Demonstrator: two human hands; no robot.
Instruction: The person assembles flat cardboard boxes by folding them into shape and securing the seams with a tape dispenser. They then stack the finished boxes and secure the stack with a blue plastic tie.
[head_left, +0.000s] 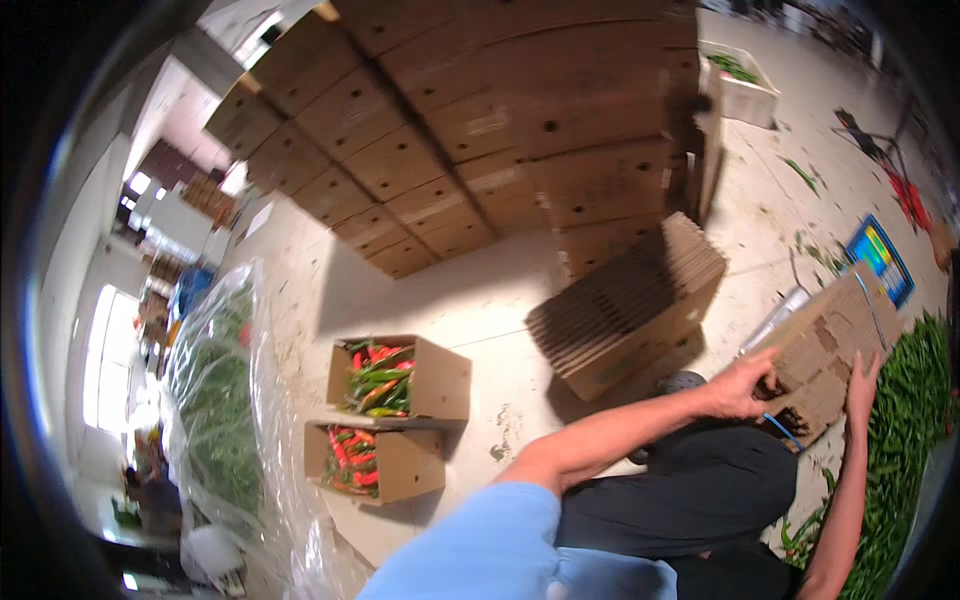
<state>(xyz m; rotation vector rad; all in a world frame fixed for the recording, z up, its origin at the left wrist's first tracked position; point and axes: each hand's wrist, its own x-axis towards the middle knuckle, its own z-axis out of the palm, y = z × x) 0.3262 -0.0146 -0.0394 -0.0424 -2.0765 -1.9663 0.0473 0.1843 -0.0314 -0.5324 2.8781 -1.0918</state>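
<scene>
Pale floor point(500, 325), wall of stacked cartons point(400, 165) at far side. We see a blue-strapped cardboard bundle point(835, 340) on the right, beside green peppers point(908, 425). Left hand point(742, 387) grasps its left edge; right hand point(861, 392) touches its right edge, fingers extended; we can't tell whether it grips.

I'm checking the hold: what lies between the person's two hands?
Between the left hand and the right hand, the head view shows a brown cardboard bundle with blue straps.
</scene>
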